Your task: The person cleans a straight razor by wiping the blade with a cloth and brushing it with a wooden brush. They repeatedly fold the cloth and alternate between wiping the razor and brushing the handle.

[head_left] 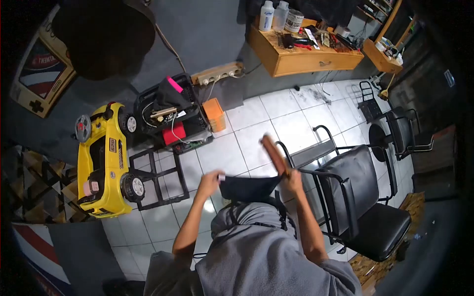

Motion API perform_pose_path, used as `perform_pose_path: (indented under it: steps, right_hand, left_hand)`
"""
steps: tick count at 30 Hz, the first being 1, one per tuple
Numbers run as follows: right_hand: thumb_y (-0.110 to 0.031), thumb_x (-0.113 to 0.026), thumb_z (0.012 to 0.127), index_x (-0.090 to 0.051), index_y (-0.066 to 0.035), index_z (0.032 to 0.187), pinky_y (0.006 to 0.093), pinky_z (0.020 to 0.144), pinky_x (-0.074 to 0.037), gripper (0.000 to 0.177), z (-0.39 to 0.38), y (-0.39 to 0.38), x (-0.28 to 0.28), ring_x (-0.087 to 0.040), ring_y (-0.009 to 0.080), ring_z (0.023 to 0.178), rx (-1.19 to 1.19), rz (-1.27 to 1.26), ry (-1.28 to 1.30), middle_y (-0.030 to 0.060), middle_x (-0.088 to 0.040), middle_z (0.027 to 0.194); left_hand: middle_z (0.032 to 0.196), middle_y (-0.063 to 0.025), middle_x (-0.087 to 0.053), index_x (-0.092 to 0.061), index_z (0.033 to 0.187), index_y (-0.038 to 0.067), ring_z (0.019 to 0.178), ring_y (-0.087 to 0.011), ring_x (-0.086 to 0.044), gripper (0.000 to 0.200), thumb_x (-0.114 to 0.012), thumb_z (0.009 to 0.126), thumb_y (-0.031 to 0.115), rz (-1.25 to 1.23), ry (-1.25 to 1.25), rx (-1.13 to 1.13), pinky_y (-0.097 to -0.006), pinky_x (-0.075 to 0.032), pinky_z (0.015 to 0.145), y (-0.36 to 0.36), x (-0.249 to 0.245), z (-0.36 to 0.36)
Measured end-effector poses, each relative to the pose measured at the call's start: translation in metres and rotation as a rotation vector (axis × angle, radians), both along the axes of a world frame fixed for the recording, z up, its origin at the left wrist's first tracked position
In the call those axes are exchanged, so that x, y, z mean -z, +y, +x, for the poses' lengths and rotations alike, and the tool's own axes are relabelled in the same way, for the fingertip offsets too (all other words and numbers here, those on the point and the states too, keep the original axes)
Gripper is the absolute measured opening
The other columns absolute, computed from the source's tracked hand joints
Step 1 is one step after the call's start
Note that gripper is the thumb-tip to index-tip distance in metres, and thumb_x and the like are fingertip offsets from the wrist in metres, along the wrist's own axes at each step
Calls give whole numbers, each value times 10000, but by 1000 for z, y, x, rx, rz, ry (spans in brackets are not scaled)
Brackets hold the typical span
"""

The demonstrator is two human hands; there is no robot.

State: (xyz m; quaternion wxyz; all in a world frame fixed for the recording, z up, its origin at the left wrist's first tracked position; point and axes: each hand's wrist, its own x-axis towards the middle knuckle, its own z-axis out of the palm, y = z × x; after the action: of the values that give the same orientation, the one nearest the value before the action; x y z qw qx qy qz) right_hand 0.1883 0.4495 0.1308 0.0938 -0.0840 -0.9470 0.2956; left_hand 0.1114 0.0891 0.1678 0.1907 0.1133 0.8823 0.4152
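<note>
A black cloth piece [249, 189] is stretched between my two hands in front of my grey shirt. My left hand [211, 183] pinches its left corner, where a small white tag shows. At the other end, my right hand [293, 181] grips a long brown wooden-looking object [274, 155], possibly a brush, blurred by motion and pointing up and left. The cloth's right end reaches this hand; the fingers there are partly hidden. A dark strap [280, 207] hangs below it.
Black barber chairs [351, 190] stand on the right. A wooden drawer shelf [316, 63] carries bottles and tools at the back. To the left are a yellow toy car [116, 165], a black metal frame [160, 182], a loaded black cart [163, 106] and an orange box [214, 114].
</note>
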Motion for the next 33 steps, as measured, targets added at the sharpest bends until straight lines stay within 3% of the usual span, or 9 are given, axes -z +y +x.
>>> perform_pose_path:
  steps: [2, 4, 6, 10, 16, 20, 25, 28, 33]
  right_hand:
    - [-3, -557, 717, -550, 24, 653, 357, 493, -390, 69, -38, -7, -64, -506, 233, 485, 93, -243, 160, 145, -552, 549]
    - [31, -485, 786, -652, 34, 869, 316, 683, -492, 187, -52, -15, -123, -632, 182, 825, 150, -696, 150, 95, -688, 956]
    - [26, -447, 853, -637, 20, 992, 341, 951, -430, 236, -43, -32, -203, -552, 257, 1138, 18, -724, 444, 177, -594, 1204]
    - [-25, -488, 844, -658, 22, 956, 338, 899, -478, 209, -22, -34, -210, -601, 280, 1082, -92, -533, 626, 179, -608, 1196]
    - [-152, -608, 788, -646, -50, 1030, 499, 765, -493, 265, 60, -11, 37, -625, 407, 876, -23, 64, -576, 235, -638, 921]
    - [-164, -620, 766, -664, -24, 956, 510, 772, -478, 240, 85, -1, 33, -596, 453, 900, 47, -195, -724, 280, -622, 899]
    - [-59, -568, 741, -604, 35, 757, 522, 669, -469, 102, 17, 9, 9, -580, 468, 780, 49, -163, -230, 284, -591, 763]
    - [5, -530, 725, -547, 82, 696, 390, 527, -430, 84, -27, -3, -74, -531, 204, 529, 172, -427, 56, 208, -488, 547]
    - [45, -466, 813, -624, 22, 1067, 349, 991, -397, 300, -27, -24, -209, -551, 265, 1152, -24, -479, 556, 186, -573, 1239]
  left_hand:
    - [969, -155, -677, -638, 1057, 36, 939, -257, -658, 341, -411, 836, -92, 273, 197, -171, -311, -492, 813, 21, -43, -24]
    - [1146, -178, -625, -592, 1140, 5, 1130, -290, -579, 436, -364, 797, -136, 450, 374, -261, -327, -419, 972, 45, -106, -31]
    - [1274, -208, -538, -522, 1228, -34, 1227, -330, -495, 532, -340, 742, -152, 382, 708, -249, -356, -355, 1039, 63, -170, -19]
    - [1367, -264, -422, -411, 1318, -99, 1304, -391, -386, 647, -327, 678, -147, 330, 945, -369, -405, -274, 1096, 81, -171, 17]
    - [1319, -198, -498, -522, 1289, 53, 1226, -316, -486, 571, -463, 735, -71, -20, -48, 162, -338, -406, 1011, 23, 29, 62]
    - [1204, -174, -594, -592, 1217, 75, 1123, -329, -564, 475, -524, 754, -9, -186, -336, 484, -348, -448, 949, -20, 40, 66]
    - [1183, -200, -594, -593, 1180, 33, 1118, -314, -577, 479, -380, 781, -124, 61, 133, 12, -342, -446, 960, 12, 36, 13]
    - [1270, -220, -534, -525, 1260, 7, 1222, -325, -491, 579, -327, 742, -157, 208, 435, -130, -359, -370, 1046, 46, -55, -24]
    - [1337, -211, -485, -498, 1279, -43, 1269, -329, -450, 675, -307, 648, -188, 290, 836, -216, -366, -328, 1074, 63, -187, -7]
